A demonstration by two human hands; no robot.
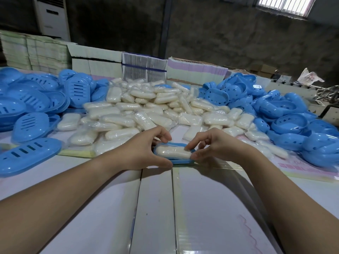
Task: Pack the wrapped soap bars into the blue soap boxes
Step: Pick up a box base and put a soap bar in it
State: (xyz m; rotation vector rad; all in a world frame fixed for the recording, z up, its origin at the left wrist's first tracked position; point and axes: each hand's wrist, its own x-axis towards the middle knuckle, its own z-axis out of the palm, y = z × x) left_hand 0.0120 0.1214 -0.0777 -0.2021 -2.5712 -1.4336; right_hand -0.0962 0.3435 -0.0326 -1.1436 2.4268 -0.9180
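Observation:
A wrapped white soap bar (173,152) lies in an open blue soap box base (180,160) on the table in front of me. My left hand (145,151) curls round the box's left end, thumb at the near rim and fingers over the far rim. My right hand (214,146) holds the right end, fingertips pinching the soap's wrapped end and the box rim. Behind them a big heap of wrapped soap bars (146,109) covers the middle of the table. Slotted blue lids (29,121) pile up on the left, blue box bases (286,114) on the right.
Stacks of flat cartons (95,61) and a banded bundle of printed sheets (145,68) line the far table edge. A white floor air conditioner (52,17) stands at the back left. Pale wrapped card packs (156,208) form the near surface under my forearms.

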